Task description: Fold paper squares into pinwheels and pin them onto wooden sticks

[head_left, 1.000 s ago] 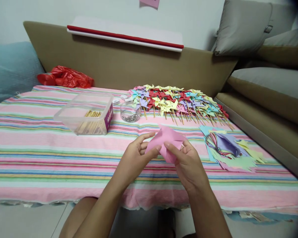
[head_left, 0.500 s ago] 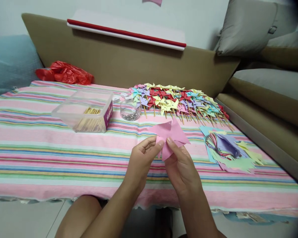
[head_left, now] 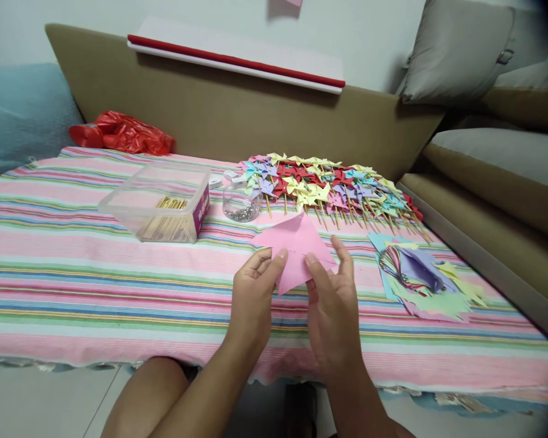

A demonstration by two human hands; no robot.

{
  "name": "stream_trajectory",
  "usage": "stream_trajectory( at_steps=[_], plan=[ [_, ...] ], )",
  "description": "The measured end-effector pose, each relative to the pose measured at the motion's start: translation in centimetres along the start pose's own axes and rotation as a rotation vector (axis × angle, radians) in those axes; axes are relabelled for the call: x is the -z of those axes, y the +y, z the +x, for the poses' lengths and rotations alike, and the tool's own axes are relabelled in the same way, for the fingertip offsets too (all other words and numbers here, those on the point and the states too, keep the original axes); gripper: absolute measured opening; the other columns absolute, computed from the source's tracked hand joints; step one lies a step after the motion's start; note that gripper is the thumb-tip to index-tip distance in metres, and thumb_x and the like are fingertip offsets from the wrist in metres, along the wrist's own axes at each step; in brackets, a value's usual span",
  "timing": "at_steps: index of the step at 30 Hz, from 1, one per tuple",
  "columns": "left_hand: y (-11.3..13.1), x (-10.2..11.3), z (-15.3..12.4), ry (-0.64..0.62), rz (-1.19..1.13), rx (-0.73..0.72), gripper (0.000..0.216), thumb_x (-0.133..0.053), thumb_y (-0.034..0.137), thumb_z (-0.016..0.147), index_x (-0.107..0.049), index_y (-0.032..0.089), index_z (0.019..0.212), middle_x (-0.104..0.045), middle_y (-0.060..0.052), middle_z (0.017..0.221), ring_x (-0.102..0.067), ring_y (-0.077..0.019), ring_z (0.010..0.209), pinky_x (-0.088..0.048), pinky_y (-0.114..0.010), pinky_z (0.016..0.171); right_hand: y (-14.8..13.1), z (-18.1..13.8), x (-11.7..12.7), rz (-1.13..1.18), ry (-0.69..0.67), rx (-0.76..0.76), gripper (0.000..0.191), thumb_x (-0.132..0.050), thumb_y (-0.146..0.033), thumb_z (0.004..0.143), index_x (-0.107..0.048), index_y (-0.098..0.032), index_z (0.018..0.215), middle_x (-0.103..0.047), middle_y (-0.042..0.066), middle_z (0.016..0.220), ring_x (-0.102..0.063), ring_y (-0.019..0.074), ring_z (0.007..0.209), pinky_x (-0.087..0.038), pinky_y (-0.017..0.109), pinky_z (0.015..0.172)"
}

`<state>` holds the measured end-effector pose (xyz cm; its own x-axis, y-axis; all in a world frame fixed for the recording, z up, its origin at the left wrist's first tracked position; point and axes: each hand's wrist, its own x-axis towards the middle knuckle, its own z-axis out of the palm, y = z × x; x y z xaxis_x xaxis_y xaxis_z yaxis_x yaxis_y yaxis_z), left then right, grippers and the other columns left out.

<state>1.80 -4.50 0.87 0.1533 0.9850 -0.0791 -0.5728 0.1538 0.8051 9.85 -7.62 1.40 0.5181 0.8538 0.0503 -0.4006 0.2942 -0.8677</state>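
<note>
Both my hands hold a pink cut paper piece (head_left: 295, 248) above the striped tablecloth (head_left: 73, 274). My left hand (head_left: 253, 298) pinches its left edge between thumb and fingers. My right hand (head_left: 333, 304) grips its right side, thumb on the front and index finger raised behind it. A row of several finished paper pinwheels on wooden sticks (head_left: 329, 185) lies beyond the hands.
A clear plastic box of wooden sticks (head_left: 159, 204) and a small clear jar of pins (head_left: 240, 204) stand at the back left. A stack of coloured cut papers (head_left: 422, 277) lies to the right. A red plastic bag (head_left: 123, 134) rests by the sofa back (head_left: 210, 115).
The pink paper has been turned and spread flatter in my hands. My right index finger has lifted behind it, and both hands sit slightly lower and closer together.
</note>
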Motion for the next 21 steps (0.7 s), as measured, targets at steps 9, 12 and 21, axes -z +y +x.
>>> stream_trajectory(
  at_steps=[9,12,21],
  plan=[
    [1.0,0.9,0.9,0.101,-0.068,-0.094,0.019,-0.081,0.029,0.078,-0.068,0.016,0.083,-0.059,0.003,0.074,-0.051,-0.0072,0.064,-0.043,-0.017,0.059,-0.1,0.1,1.9,-0.914,-0.291,0.633,0.03,-0.057,-0.02,0.092,-0.069,-0.03,0.118,-0.031,0.01,0.16,-0.042,0.0289,0.144,-0.042,0.053,0.111],
    [1.1,0.8,0.7,0.078,-0.055,-0.091,0.017,-0.079,0.028,0.081,-0.068,0.016,0.084,-0.061,0.002,0.075,-0.056,-0.0082,0.068,-0.046,-0.017,0.063,-0.3,0.2,2.0,-0.97,-0.303,0.662,0.018,-0.07,-0.023,0.087,-0.075,-0.027,0.104,-0.033,0.011,0.159,-0.039,0.0304,0.146,-0.04,0.051,0.112],
    [0.9,0.3,0.1,0.052,0.041,-0.097,0.02,-0.078,0.029,0.083,-0.064,0.015,0.08,-0.056,0.004,0.068,-0.051,-0.0071,0.064,-0.049,-0.019,0.07,-0.4,0.0,1.0,-0.83,-0.143,0.542,0.011,-0.068,-0.031,0.09,-0.076,-0.025,0.089,-0.054,0.011,0.142,-0.045,0.029,0.141,-0.038,0.051,0.113]
  ],
)
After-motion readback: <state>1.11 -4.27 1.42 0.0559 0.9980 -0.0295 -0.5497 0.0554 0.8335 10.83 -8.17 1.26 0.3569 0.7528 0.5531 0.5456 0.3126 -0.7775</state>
